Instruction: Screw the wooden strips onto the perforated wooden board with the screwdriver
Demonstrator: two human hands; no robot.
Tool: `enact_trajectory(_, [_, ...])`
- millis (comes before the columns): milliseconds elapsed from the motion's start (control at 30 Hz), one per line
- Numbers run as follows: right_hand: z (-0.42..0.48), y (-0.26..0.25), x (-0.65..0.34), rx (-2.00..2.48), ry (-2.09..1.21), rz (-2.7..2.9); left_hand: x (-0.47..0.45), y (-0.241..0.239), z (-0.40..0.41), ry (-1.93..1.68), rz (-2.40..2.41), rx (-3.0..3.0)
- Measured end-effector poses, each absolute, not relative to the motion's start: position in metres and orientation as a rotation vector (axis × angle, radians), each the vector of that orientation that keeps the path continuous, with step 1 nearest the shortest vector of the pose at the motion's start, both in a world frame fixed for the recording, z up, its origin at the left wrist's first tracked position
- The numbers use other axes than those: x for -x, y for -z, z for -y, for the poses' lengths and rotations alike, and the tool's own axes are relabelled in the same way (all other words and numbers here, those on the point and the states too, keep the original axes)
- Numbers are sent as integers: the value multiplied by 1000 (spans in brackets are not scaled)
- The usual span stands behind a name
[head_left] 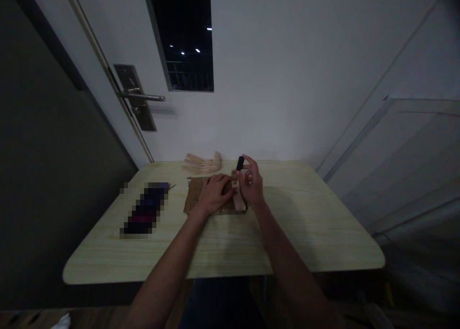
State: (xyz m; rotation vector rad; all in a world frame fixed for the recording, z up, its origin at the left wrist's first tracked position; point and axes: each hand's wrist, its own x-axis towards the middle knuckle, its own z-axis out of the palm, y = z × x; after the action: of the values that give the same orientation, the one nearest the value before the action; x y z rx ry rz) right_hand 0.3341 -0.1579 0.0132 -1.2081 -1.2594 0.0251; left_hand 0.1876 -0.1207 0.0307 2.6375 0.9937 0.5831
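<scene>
right hand (253,183) grips a slim black-handled tool (240,163), tilted above a pale flat wooden strip (239,203) on a brown cardboard sheet (193,194). left hand (214,193) lies spread across the sheet, fingertips at the strip.

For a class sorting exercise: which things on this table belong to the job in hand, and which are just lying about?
In use:
black-handled tool, in the right hand
pale wooden piece, at the tool's tip
brown board, under the piece and left hand

Lying about:
blurred item at left, unidentifiable
light wooden sticks at back, untouched but possibly related
</scene>
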Motion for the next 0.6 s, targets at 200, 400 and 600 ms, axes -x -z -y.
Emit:
enact_trajectory(200, [155,-12,-333,1238,13,1239,-187,-29,120,-608,-963,-2647])
enact_trajectory(400, [162,-15,-337,1174,-76,1315,-187,-28,119,-607,-963,-2652])
enact_trajectory(600, [158,-14,-334,1162,-67,1236,-188,-28,120,-616,-973,-2653])
